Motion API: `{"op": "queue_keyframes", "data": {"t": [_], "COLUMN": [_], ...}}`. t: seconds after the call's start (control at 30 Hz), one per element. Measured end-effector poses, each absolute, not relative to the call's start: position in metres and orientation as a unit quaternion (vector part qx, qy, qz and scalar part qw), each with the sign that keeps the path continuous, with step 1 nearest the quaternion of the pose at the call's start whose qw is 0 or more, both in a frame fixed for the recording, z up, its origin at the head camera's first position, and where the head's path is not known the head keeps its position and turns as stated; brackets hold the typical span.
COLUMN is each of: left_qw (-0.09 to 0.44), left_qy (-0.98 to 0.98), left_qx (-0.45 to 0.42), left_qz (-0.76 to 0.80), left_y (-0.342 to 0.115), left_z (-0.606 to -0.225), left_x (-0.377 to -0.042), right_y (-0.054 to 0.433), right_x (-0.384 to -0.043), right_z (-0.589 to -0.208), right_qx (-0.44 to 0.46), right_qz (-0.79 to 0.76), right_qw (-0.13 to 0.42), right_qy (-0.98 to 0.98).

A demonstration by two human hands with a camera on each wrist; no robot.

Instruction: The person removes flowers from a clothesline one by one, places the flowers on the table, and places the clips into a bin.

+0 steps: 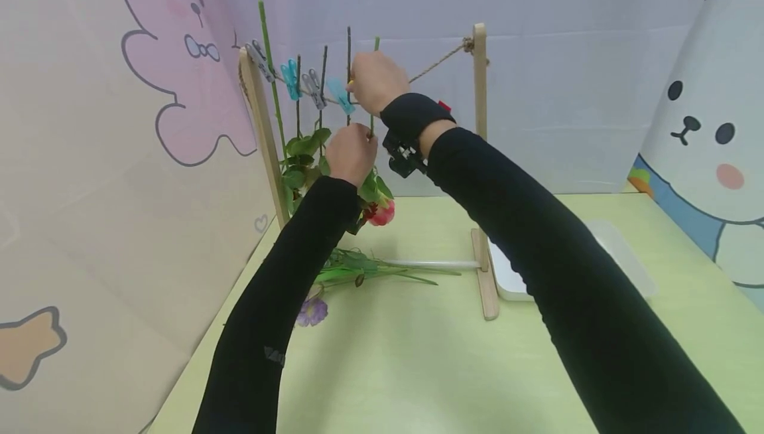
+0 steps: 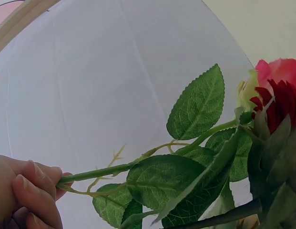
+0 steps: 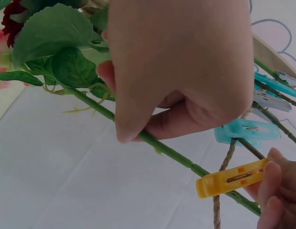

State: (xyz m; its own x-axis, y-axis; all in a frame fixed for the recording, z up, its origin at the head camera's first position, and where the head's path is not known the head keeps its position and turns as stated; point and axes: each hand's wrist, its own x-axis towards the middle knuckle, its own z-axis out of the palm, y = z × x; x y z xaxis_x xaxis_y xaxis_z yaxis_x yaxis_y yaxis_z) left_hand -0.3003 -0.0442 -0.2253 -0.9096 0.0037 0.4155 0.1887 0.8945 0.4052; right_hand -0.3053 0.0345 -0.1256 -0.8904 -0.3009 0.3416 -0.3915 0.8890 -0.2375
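Observation:
My left hand (image 1: 352, 152) pinches the green stem (image 3: 176, 155) of an artificial rose (image 2: 279, 71), which hangs bloom down with pink petals. Higher up, my right hand (image 1: 379, 79) holds a yellow clothespin (image 3: 238, 177) by its handle end. The clothespin lies across the stem right where that crosses the twine (image 3: 227, 155). To the left of it along the twine, a light blue clothespin (image 1: 341, 95), a grey one (image 1: 314, 89), a teal one (image 1: 290, 79) and another grey one (image 1: 260, 61) hold more stems. A dark red bloom (image 2: 281, 102) hangs close beside the pink rose.
The twine runs between a left wooden post (image 1: 262, 129) and a right wooden post (image 1: 480, 89). Loose flower stems (image 1: 412, 273) and a purple flower (image 1: 312, 312) lie on the table below. A white tray (image 1: 513, 281) stands beyond the right post's foot (image 1: 486, 288).

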Motion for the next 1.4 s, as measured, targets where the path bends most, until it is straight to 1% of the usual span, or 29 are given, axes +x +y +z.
{"op": "queue_keyframes", "data": {"t": [0.37, 0.63, 0.83, 1.0, 1.1, 1.3, 1.4], "left_qw": [0.178, 0.161, 0.164, 0.144, 0.133, 0.138, 0.124], "left_qy": [-0.959, -0.964, -0.962, -0.965, -0.963, -0.956, -0.956], "left_qx": [-0.048, -0.042, -0.052, -0.063, -0.069, -0.096, -0.095], "left_qz": [-0.217, -0.206, -0.214, -0.212, -0.225, -0.239, -0.248], "left_y": [-0.049, -0.046, -0.045, -0.041, -0.039, -0.039, -0.039], "left_z": [-0.222, -0.221, -0.221, -0.221, -0.223, -0.231, -0.234], "left_x": [-0.302, -0.302, -0.300, -0.296, -0.293, -0.288, -0.286], "right_y": [0.038, 0.038, 0.040, 0.039, 0.038, 0.041, 0.048], "right_x": [-0.305, -0.308, -0.311, -0.311, -0.311, -0.310, -0.310], "right_z": [-0.129, -0.133, -0.138, -0.140, -0.138, -0.128, -0.122], "right_qx": [0.148, 0.123, 0.109, 0.099, 0.102, 0.113, 0.111], "right_qz": [0.237, 0.299, 0.356, 0.399, 0.402, 0.396, 0.414], "right_qw": [0.175, 0.206, 0.219, 0.237, 0.244, 0.265, 0.276], "right_qy": [-0.944, -0.924, -0.902, -0.880, -0.877, -0.872, -0.860]}}
